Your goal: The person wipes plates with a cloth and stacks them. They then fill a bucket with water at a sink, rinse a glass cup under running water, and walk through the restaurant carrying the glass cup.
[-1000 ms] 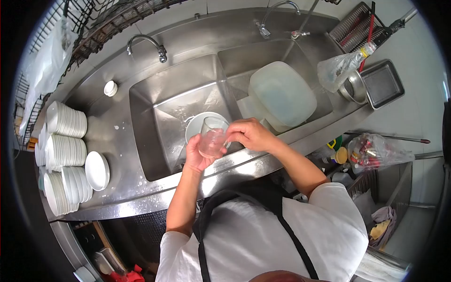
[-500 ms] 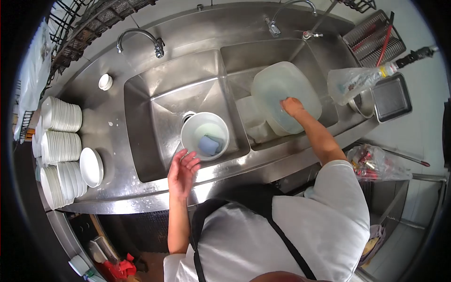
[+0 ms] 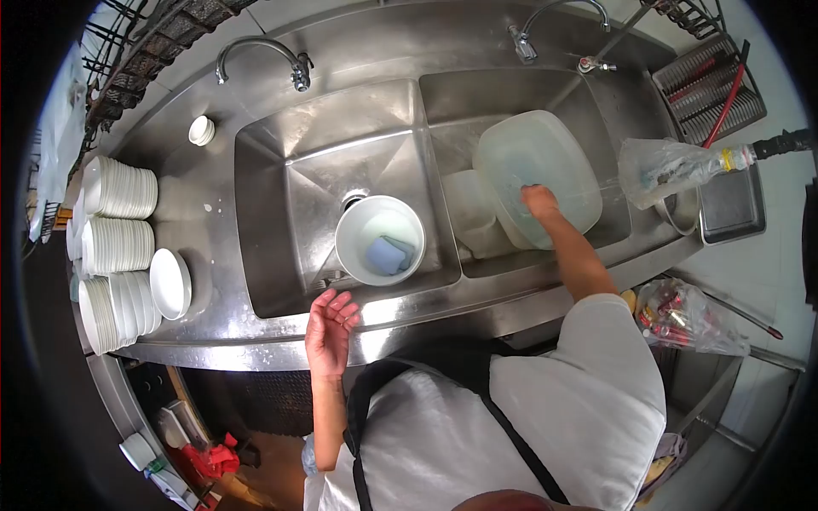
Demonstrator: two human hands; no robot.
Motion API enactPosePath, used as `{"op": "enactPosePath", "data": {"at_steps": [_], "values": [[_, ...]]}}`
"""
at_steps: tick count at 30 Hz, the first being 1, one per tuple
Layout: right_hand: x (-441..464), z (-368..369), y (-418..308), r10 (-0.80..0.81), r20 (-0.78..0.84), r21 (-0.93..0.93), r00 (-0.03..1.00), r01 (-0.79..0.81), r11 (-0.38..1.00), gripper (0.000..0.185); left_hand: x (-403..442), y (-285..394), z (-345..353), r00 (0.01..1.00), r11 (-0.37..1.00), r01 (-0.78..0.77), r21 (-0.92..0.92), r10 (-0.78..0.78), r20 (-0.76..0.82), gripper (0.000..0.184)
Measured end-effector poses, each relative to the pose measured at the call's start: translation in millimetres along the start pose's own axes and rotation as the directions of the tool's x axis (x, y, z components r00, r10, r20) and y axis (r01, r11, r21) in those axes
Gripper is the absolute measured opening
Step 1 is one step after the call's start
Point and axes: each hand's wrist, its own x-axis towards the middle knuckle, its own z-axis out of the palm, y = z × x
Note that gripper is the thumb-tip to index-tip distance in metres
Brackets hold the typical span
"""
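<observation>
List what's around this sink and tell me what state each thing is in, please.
Left hand: open, empty.
Right hand: bent into a loose curl at the plastic tub; whether it holds anything is unclear.
Plastic tub: in the sink, appears to hold water.
White bucket: upright, in the sink.
Blue sponge or cloth: inside the bucket.
White plates: stacked.
Left faucet: no stream visible.

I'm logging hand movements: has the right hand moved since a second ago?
Yes. Against the sink divider, the right hand has moved rightward and farther from the body, from near its front end to the translucent tub.
</observation>
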Motion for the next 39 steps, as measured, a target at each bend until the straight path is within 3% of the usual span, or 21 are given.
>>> {"op": "enactPosePath", "data": {"at_steps": [4, 8, 11, 14, 18, 21, 22, 25, 28, 30, 32, 33, 35, 39], "values": [[-36.7, -49.1, -10.9, 0.019, -0.408, 0.138, 0.913, 0.041, 0.99, 0.011, 11.6, -2.1, 10.1, 1.0, 0.983, 0.0, 0.183, -0.004, 0.023, 0.052], [-70.5, -125.7, -53.1, -0.058, -0.567, 0.133, 0.822, 0.161, 0.978, 0.005, 36.0, -10.5, 26.9, 0.995, 0.916, -0.002, 0.402, -0.039, 0.093, 0.054], [-104.3, -192.9, -106.5, -0.143, -0.575, 0.205, 0.806, 0.311, 0.928, 0.004, 62.5, -10.5, 60.3, 0.945, 0.693, -0.245, 0.678, 0.015, 0.326, 0.063], [-130.0, -227.4, -154.9, -0.292, -0.546, 0.29, 0.785, 0.504, 0.813, 0.004, 83.3, -0.5, 104.1, 0.878, 0.425, -0.465, 0.777, 0.11, 0.466, 0.084], [-142.4, -231.0, -225.6, -0.478, -0.554, 0.345, 0.682, 0.71, 0.614, 0.009, 101.6, 6.0, 117.1, 0.833, 0.531, -0.523, 0.667, 0.155, 0.531, 0.101], [-145.8, -210.6, -269.5, -0.454, -0.592, 0.426, 0.666, 0.737, 0.526, 0.017, 99.8, 8.3, 92.1, 0.873, 0.74, -0.428, 0.518, 0.19, 0.45, 0.1], [-145.2, -208.6, -278.3, -0.452, -0.631, 0.409, 0.631, 0.765, 0.498, 0.027, 99.7, 6.0, 82.1, 0.89, 0.834, -0.379, 0.402, 0.209, 0.406, 0.09], [-146.4, -204.9, -286.5, -0.282, -0.603, 0.557, 0.746, 0.647, 0.52, 0.031, 117.3, 6.3, 35.1, 0.981, 0.905, -0.168, 0.39, 0.116, 0.154, 0.081], [-132.3, -191.4, -262.5, -0.107, -0.509, 0.68, 0.854, 0.475, 0.559, 0.027, 130.9, 20.6, 5.0, 1.0, 0.987, 0.01, 0.159, -0.013, 0.015, 0.064], [-121.3, -179.7, -239.9, 0.018, -0.426, 0.734, 0.905, 0.334, 0.591, 0.022, 129.6, 35.6, 5.9, 0.992, 0.995, 0.099, -0.001, -0.099, -0.076, 0.061], [-106.6, -158.2, -214.5, 0.115, -0.348, 0.749, 0.93, 0.203, 0.631, 0.02, 133.1, 51.2, 2.7, 0.984, 0.952, 0.147, -0.268, -0.169, -0.059, 0.064], [-101.5, -146.2, -201.9, 0.085, -0.3, 0.707, 0.95, 0.161, 0.689, 0.019, 135.4, 57.7, 0.8, 0.979, 0.904, 0.167, -0.395, -0.201, -0.046, 0.067], [-93.7, -127.5, -183.6, 0.034, -0.196, 0.603, 0.98, 0.093, 0.792, 0.018, 135.8, 66.3, -1.3, 0.969, 0.872, 0.148, -0.467, -0.222, -0.108, 0.073], [-104.1, -141.8, -225.1, -0.096, -0.211, 0.602, 0.973, 0.207, 0.771, 0.019, 126.8, 72.7, -19.9, 0.967, 0.815, 0.129, -0.565, -0.229, -0.109, 0.075]]}}
